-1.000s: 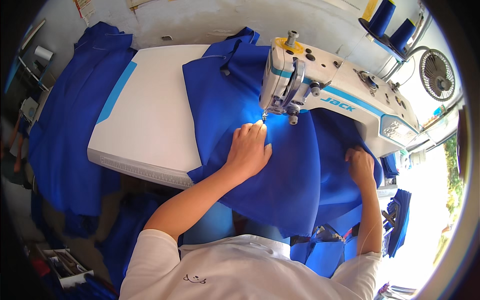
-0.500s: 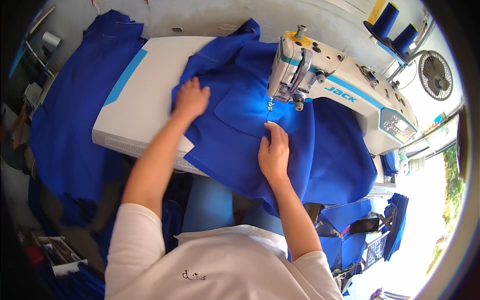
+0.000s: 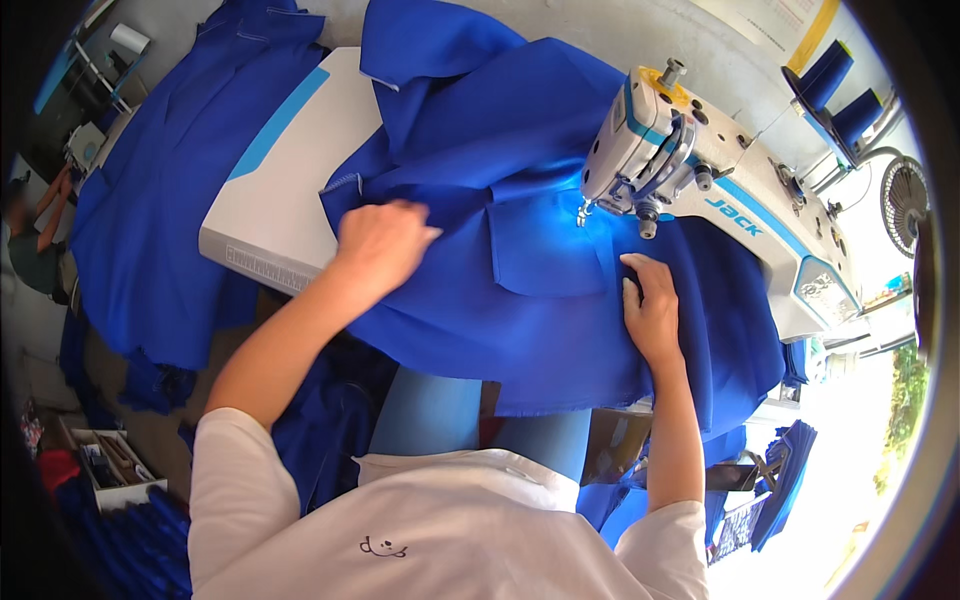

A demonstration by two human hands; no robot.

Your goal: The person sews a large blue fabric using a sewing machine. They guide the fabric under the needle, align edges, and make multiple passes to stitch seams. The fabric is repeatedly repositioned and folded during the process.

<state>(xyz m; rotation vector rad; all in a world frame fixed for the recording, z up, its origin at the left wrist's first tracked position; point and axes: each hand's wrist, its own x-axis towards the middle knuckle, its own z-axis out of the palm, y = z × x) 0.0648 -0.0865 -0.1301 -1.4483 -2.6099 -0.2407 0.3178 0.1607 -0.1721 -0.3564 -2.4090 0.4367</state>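
Observation:
A large blue fabric piece [image 3: 470,320] drapes over the bed of a white sewing machine [image 3: 735,215]. On it lies a pocket-shaped blue patch [image 3: 545,255], its right part near the lit presser foot [image 3: 584,212]. My left hand [image 3: 385,245] is above the fabric, left of the patch, with fingers bent down and blurred; whether they grip cloth cannot be made out. Right of the patch, my right hand [image 3: 652,305] rests on the fabric, fingers slightly bent and thumb apart. The needle's tip is too small to tell.
Blue thread cones [image 3: 827,75] stand on a holder behind the machine, near a fan [image 3: 905,205]. More blue cloth [image 3: 190,200] hangs at the left. A box of small items [image 3: 115,465] sits at lower left. Another person [image 3: 40,235] is at the far left.
The fabric has shifted and spread over more of the machine bed, with the patch's outline now plainer. My left hand has moved down over the cloth; my right hand has slid away from the needle area.

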